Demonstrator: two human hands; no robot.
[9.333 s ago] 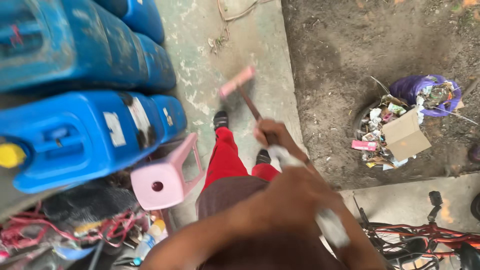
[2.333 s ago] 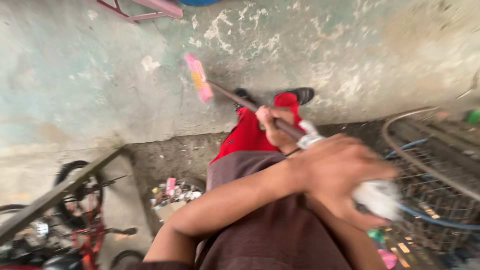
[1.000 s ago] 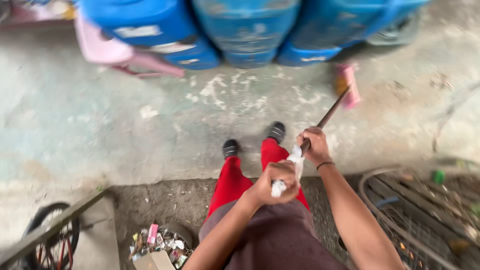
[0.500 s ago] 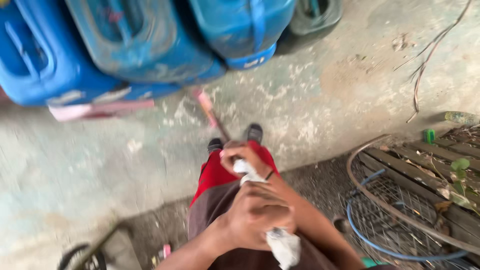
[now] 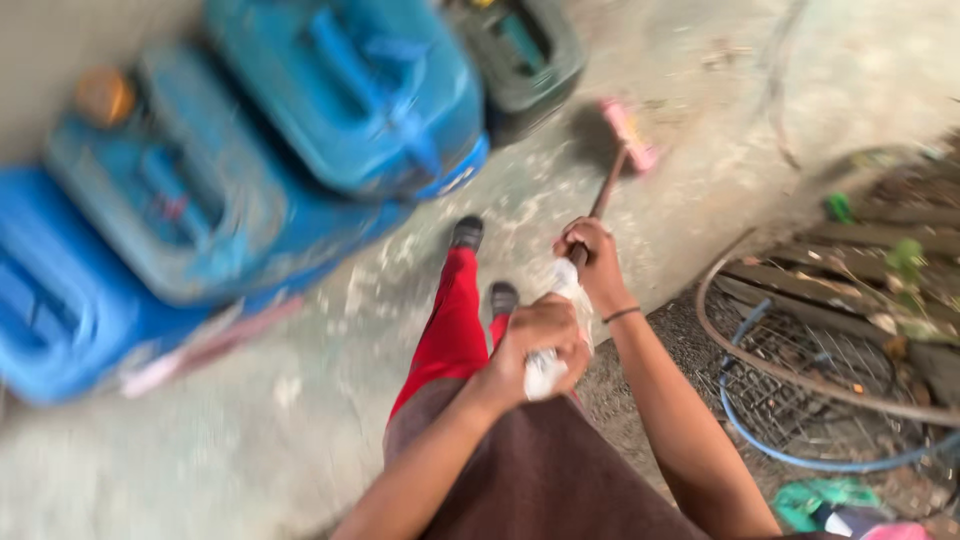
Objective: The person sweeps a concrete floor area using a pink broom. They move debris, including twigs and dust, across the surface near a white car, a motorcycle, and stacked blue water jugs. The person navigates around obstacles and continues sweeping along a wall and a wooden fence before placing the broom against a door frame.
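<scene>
I hold a broom with a dark wooden handle (image 5: 603, 194) and a pink head (image 5: 630, 135) that rests on the concrete floor to the right of the blue cans. My right hand (image 5: 590, 260) grips the handle lower down, a dark band on its wrist. Closer to me, my left hand (image 5: 540, 340) is closed over the handle's top end, which is wrapped in white cloth (image 5: 548, 366). Both hands sit above my red trousers (image 5: 445, 325) and dark shoes (image 5: 467, 232).
Several large blue jerry cans (image 5: 250, 170) lie along the left, with a dark green one (image 5: 525, 50) behind. A pink stool (image 5: 200, 345) pokes out under them. At the right lie a wire mesh guard (image 5: 800, 350), a blue hose (image 5: 770, 440) and wooden slats.
The broom head has swung from just in front of my feet out to the right. My view has turned, so the cans now sit at the left.
</scene>
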